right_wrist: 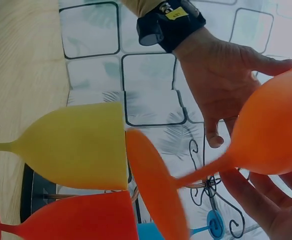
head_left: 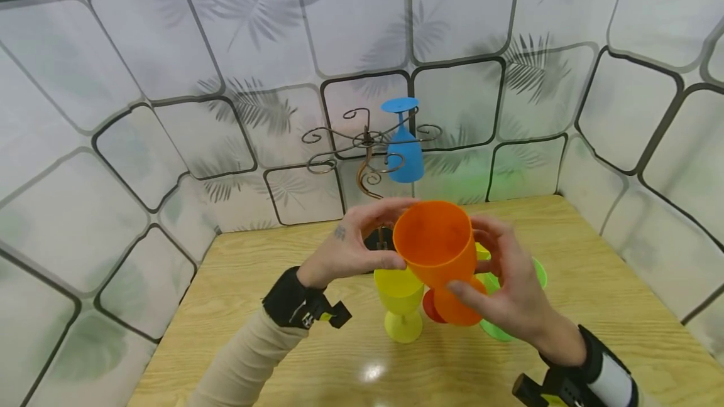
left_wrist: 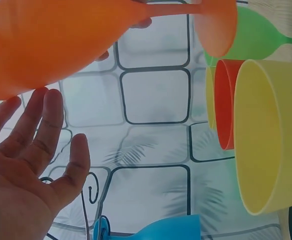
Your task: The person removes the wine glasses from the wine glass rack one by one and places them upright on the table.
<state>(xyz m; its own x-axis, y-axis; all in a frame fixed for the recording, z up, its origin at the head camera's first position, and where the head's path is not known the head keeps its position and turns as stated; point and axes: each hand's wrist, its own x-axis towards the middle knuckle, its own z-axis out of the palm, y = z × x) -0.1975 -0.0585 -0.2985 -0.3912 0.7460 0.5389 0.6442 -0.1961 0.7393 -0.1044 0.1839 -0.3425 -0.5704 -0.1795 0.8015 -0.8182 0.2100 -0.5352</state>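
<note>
An orange goblet (head_left: pixel 435 237) is held above the table between both hands, its bowl tilted toward the head camera and its foot lower right. My left hand (head_left: pixel 351 244) holds the left side of the bowl, thumb near the rim; in the left wrist view its fingertips touch the orange plastic, the little finger apart. From the right, my right hand (head_left: pixel 511 281) grips the bowl, thumb across its lower front and fingers behind. Right behind the hands stands a curled metal rack (head_left: pixel 367 138), where a blue goblet (head_left: pixel 404 156) hangs upside down from an arm.
Upright on the wooden table (head_left: pixel 271 357) stands a yellow goblet (head_left: pixel 403 325). Close by are a red goblet (left_wrist: pixel 226 105), a second yellow one (head_left: pixel 482 251) and a green one (head_left: pixel 498 330), partly hidden by the orange goblet and right hand. Patterned cloth walls (head_left: pixel 362 24) surround the table.
</note>
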